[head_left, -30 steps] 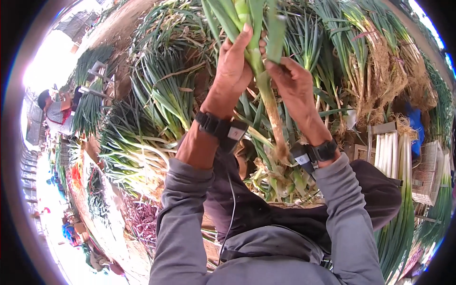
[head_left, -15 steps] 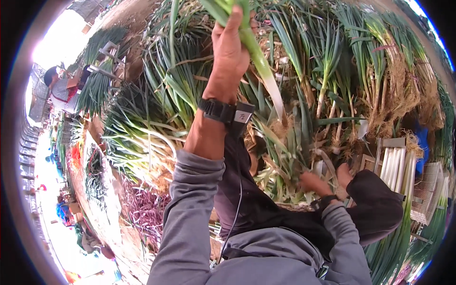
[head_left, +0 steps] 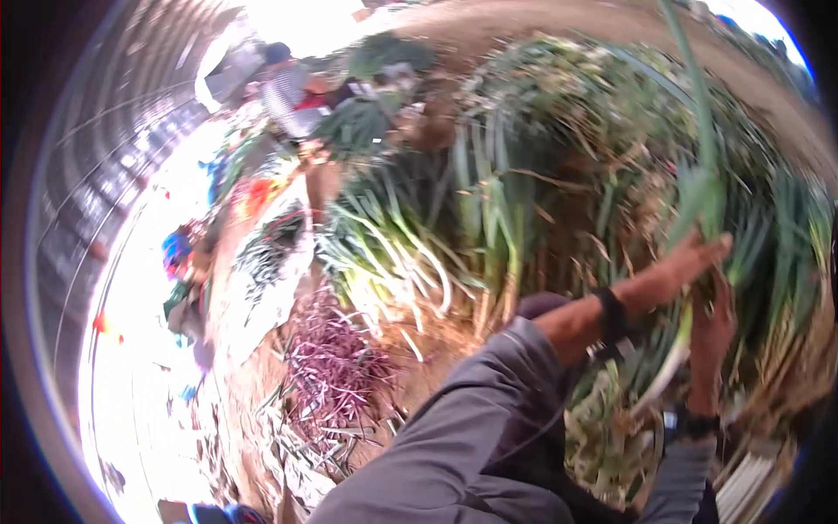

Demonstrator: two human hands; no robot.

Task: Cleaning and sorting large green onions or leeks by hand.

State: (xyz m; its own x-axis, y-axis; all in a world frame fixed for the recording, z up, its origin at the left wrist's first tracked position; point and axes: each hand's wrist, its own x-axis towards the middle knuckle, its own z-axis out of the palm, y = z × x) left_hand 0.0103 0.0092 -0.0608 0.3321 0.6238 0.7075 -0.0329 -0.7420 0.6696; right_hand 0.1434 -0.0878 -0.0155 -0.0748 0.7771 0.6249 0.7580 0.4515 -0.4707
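Leek: here it is, over on the right, the leek [head_left: 705, 196] standing near upright, its long green leaf running to the upper edge of the view; the middle of the stem is covered by the hands, and a pale lower shank shows beneath them, its root end hard to make out.
Left hand: the left hand [head_left: 691, 260] is wrapped round the leek just under the leaves, though blur swallows some of the finger outlines.
Right hand: the right hand [head_left: 714, 323] is up close below the left, fingers raised beside the stem; whether they grip or merely touch, I cannot tell.
Wrists: a dark wristband [head_left: 611, 314] on the left arm, another band [head_left: 698, 425] on the right, both smeared.
Beneath: loose leaves [head_left: 602, 419] lie in a heap, partly behind the left forearm.
White-stemmed bunch: spread on the ground at centre, the bunch [head_left: 401, 253] fans its pale stalks toward us.
Purple heap: just nearer, a tangled purple heap [head_left: 336, 354].
Lower right: pale, long pieces [head_left: 751, 476], too blurred to name, fading into the dark rim.
Upper left: a person in a striped top [head_left: 286, 96], small and smeared.
Far left: glare bleaches out the detail.
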